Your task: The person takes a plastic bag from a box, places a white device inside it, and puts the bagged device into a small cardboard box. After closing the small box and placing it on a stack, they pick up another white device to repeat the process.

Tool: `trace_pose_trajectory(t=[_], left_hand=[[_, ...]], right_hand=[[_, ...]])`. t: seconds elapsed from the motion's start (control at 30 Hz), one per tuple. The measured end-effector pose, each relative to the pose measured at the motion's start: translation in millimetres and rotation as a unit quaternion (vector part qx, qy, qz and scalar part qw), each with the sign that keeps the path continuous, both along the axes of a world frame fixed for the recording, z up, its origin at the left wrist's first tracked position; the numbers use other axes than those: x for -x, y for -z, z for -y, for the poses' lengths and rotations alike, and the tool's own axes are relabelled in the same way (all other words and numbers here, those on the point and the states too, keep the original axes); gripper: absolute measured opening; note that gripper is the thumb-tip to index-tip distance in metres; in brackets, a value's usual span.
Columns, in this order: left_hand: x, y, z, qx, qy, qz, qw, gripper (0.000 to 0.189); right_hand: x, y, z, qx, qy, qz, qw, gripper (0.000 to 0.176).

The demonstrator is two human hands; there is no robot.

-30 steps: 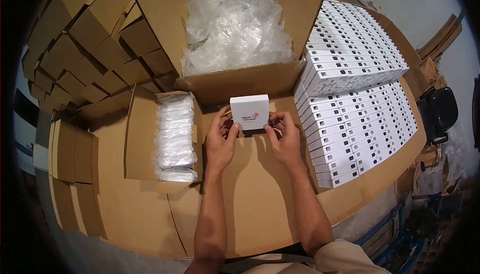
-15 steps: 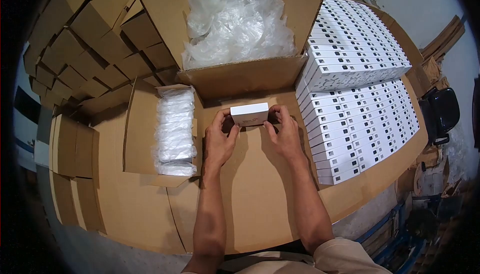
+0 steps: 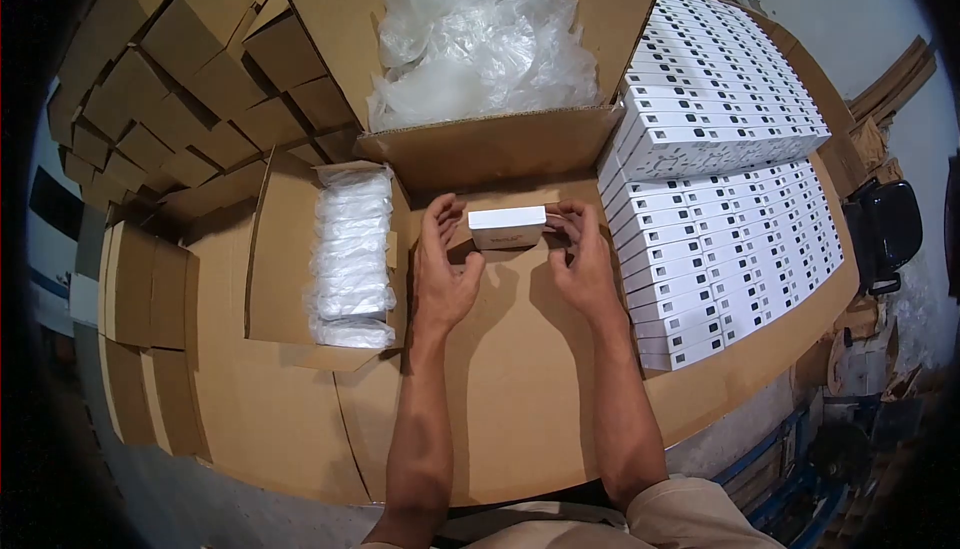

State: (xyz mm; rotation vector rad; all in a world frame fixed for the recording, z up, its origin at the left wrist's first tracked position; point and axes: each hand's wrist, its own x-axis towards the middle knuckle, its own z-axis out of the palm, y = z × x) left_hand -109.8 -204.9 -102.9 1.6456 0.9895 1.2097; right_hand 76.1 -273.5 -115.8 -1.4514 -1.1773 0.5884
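Note:
A small white box (image 3: pixel 507 228) with faint reddish print on its front stands upright on the cardboard-covered table. On its left side, my left hand (image 3: pixel 443 274) is open, thumb and fingers apart, with a gap between it and the box. My right hand (image 3: pixel 582 267) is open too, its thumb held away from the box. The fingertips of that hand come right up to the box's right edge. Beyond the white box rises the front wall of a large carton (image 3: pixel 490 154).
Clear plastic bags (image 3: pixel 490 39) fill the large carton. At left, an open carton (image 3: pixel 285 279) holds a row of plastic-wrapped packs (image 3: pixel 353 249). Rows of white boxes (image 3: pixel 720 259) are stacked at right. Folded brown cartons (image 3: pixel 180 99) pile up at the back left.
Both hands have loosened from the white box; the thumbs have come off its front and the left hand has drawn away from its side. The box remains standing.

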Motion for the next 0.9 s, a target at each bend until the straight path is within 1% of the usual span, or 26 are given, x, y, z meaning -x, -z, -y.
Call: trace_pose_trajectory(t=[0.07, 0.17, 0.27, 0.3, 0.4, 0.43, 0.53, 0.57, 0.67, 0.7, 0.8, 0.87, 0.9], left_hand=[[0.6, -13.6, 4.1, -0.047, -0.044, -0.016, 0.998, 0.051], [-4.3, -28.8, 13.0, -0.145, -0.121, -0.053, 0.981, 0.045], [-19.2, -57.1, 8.7, -0.230, -0.109, -0.060, 0.965, 0.036], [-27.4, -70.7, 3.8, -0.261, -0.109, -0.075, 0.956, 0.029], [-57.0, -101.7, -17.1, -0.254, -0.063, -0.068, 0.963, 0.022], [-65.9, -105.0, -34.3, -0.303, -0.048, -0.087, 0.948, 0.025], [-103.6, -124.7, -72.7, -0.314, -0.029, -0.101, 0.944, 0.030], [-114.4, -129.1, -84.7, -0.280, -0.028, -0.127, 0.951, 0.039], [-137.5, -127.5, -124.4, -0.276, -0.010, -0.236, 0.932, 0.045], [-138.6, -133.7, -134.0, -0.243, 0.041, -0.279, 0.928, 0.048], [-144.6, -146.7, -154.6, -0.143, 0.102, -0.323, 0.930, 0.043], [-143.3, -149.0, -161.4, -0.131, 0.083, -0.277, 0.948, 0.039], [-142.1, -148.5, -164.8, -0.123, 0.073, -0.253, 0.957, 0.037]], right_hand=[[-2.2, 2.3, -2.4, 0.003, 0.013, -0.016, 1.000, 0.050], [-4.7, 3.5, -3.2, 0.008, 0.030, -0.017, 0.999, 0.049], [-3.1, 1.8, -2.3, 0.019, 0.033, -0.002, 0.999, 0.050], [-3.9, 3.1, -2.2, 0.018, 0.030, 0.008, 0.999, 0.050], [-3.9, 0.3, 0.6, 0.019, 0.025, 0.011, 0.999, 0.048], [-3.4, -2.0, 0.7, 0.021, 0.026, 0.007, 0.999, 0.048], [-1.6, -5.5, 1.6, 0.027, 0.034, 0.006, 0.999, 0.048], [-1.1, -6.8, 2.5, 0.030, 0.035, 0.012, 0.999, 0.047], [-2.7, -4.0, 3.2, 0.020, 0.033, 0.012, 0.999, 0.046], [-2.9, -4.0, 3.4, 0.016, 0.032, 0.006, 0.999, 0.046], [-4.0, -0.1, 2.2, 0.017, 0.032, -0.008, 0.999, 0.047], [-5.0, 1.4, 2.5, 0.030, 0.029, -0.006, 0.999, 0.047], [-4.7, 0.3, 2.5, 0.015, 0.026, -0.013, 0.999, 0.048]])
